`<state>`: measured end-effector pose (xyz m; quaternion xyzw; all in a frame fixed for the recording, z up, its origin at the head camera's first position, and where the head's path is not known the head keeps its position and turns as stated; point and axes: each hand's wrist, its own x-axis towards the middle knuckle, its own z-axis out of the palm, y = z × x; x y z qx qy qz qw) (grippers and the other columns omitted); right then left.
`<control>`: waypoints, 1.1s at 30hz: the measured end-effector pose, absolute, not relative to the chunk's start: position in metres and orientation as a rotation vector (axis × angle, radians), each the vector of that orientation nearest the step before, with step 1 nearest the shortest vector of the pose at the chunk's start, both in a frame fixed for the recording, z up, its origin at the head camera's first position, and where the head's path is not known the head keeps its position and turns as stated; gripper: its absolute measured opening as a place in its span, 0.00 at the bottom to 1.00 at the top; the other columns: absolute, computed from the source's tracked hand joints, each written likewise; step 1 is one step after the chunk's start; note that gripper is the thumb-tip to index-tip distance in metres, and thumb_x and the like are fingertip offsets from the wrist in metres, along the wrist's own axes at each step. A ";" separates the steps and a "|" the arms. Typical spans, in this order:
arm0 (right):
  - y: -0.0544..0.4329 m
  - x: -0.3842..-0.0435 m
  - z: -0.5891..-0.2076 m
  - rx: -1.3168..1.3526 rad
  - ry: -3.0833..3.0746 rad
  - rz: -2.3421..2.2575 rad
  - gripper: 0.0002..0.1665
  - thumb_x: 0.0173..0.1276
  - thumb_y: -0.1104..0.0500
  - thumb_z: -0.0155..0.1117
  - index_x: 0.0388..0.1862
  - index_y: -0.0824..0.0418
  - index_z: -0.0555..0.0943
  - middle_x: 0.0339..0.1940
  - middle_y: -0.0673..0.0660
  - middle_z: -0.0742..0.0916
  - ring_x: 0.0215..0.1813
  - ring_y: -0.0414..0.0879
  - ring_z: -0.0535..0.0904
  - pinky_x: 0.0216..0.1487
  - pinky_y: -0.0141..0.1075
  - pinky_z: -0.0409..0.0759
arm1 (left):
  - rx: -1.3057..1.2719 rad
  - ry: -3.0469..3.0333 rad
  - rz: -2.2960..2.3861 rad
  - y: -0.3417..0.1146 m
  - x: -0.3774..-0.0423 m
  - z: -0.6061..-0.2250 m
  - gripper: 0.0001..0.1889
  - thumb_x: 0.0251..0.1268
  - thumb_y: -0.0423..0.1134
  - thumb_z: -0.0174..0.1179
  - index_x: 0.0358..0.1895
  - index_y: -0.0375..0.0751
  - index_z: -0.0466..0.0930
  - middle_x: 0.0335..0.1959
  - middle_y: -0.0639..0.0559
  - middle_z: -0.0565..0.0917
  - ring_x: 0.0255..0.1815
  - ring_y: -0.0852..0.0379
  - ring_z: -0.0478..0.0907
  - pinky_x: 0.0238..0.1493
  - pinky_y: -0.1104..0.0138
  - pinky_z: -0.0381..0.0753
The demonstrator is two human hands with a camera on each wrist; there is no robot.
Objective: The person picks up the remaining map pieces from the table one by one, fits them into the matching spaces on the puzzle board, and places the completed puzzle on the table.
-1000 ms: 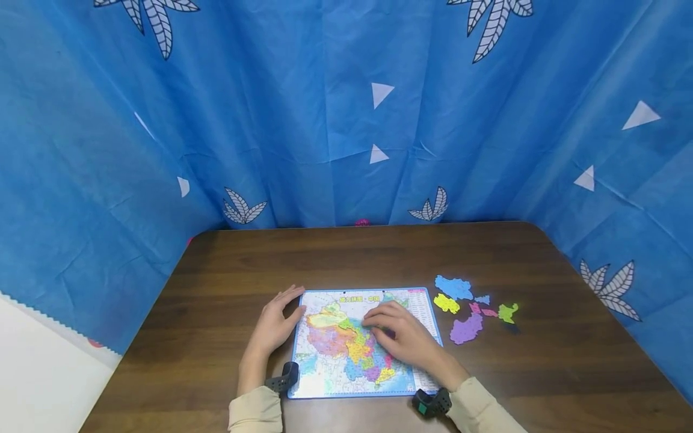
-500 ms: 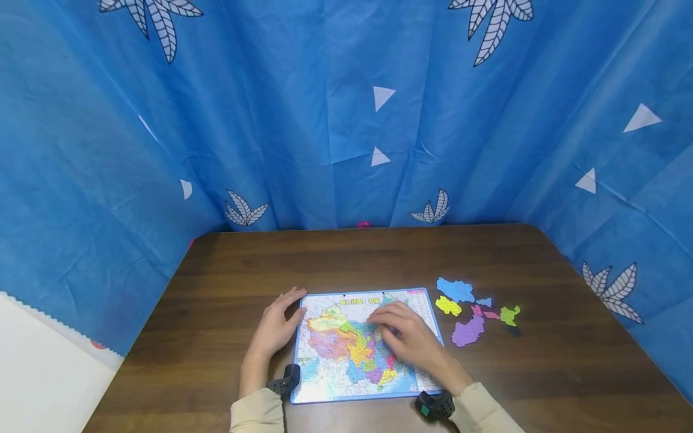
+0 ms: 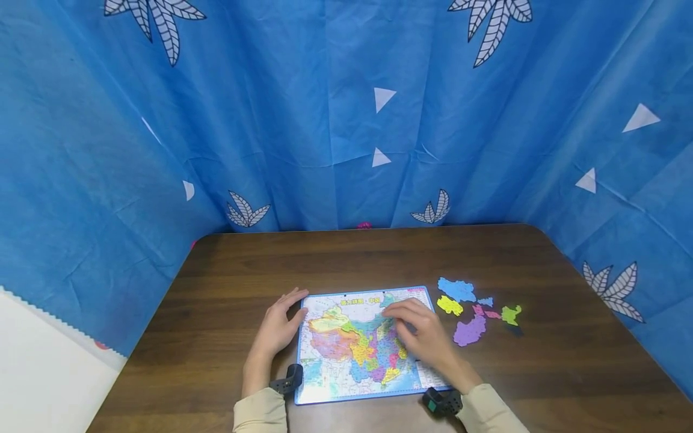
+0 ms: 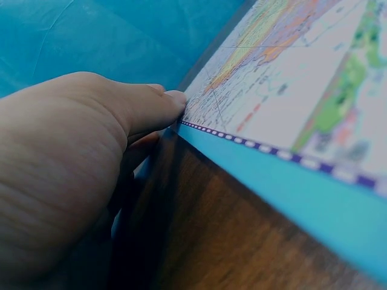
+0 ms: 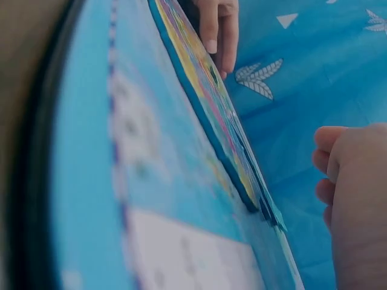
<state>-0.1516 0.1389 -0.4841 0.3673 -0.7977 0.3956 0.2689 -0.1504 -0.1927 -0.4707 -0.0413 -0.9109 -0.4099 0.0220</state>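
A map board (image 3: 325,388) with coloured, province-shaped puzzle pieces lies on the table. My left hand (image 3: 278,328) rests at its left side; in the left wrist view the thumb (image 4: 160,107) touches the board's edge, the other fingers partly hidden behind it. Over the upper right of the map is my right hand (image 3: 422,331), its fingers bent, fingertips by the end of a teal map piece (image 3: 368,325). In the right wrist view, the right hand (image 5: 363,199) shows bent fingers and nothing visible between them; whether it touches the teal piece cannot be told.
Right of the board lie loose pieces: a blue one (image 3: 457,290), a yellow one (image 3: 449,305), a purple one (image 3: 470,331), a green one (image 3: 510,314) and small pink ones (image 3: 491,314). A blue curtain (image 3: 346,120) hangs behind the brown table (image 3: 243,258).
My right hand has slid right and slightly up across the map, uncovering more of the teal piece and the pieces below it. My left hand stays at the board's left side.
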 end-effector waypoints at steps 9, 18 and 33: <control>0.149 -0.151 -0.485 0.932 -2.141 1.063 0.20 0.58 0.77 0.63 0.43 0.59 0.90 0.45 0.53 0.91 0.48 0.49 0.86 0.60 0.22 0.76 | -0.087 -2.838 -1.281 -0.192 -0.149 -0.471 0.24 0.74 0.37 0.61 0.71 0.43 0.76 0.77 0.41 0.70 0.81 0.33 0.57 0.79 0.38 0.50; 0.158 -0.147 -0.484 0.856 -2.192 1.078 0.19 0.59 0.77 0.64 0.42 0.60 0.90 0.46 0.53 0.91 0.49 0.49 0.85 0.59 0.20 0.75 | -0.088 -2.835 -1.287 -0.192 -0.150 -0.471 0.24 0.75 0.38 0.61 0.71 0.44 0.76 0.77 0.41 0.69 0.81 0.34 0.56 0.79 0.39 0.52; 0.175 -0.144 -0.481 0.771 -2.268 1.009 0.16 0.61 0.75 0.67 0.43 0.59 0.90 0.47 0.52 0.91 0.50 0.47 0.85 0.60 0.19 0.73 | -0.114 -2.838 -1.300 -0.194 -0.153 -0.470 0.24 0.75 0.36 0.61 0.72 0.42 0.75 0.77 0.40 0.69 0.81 0.34 0.56 0.80 0.41 0.52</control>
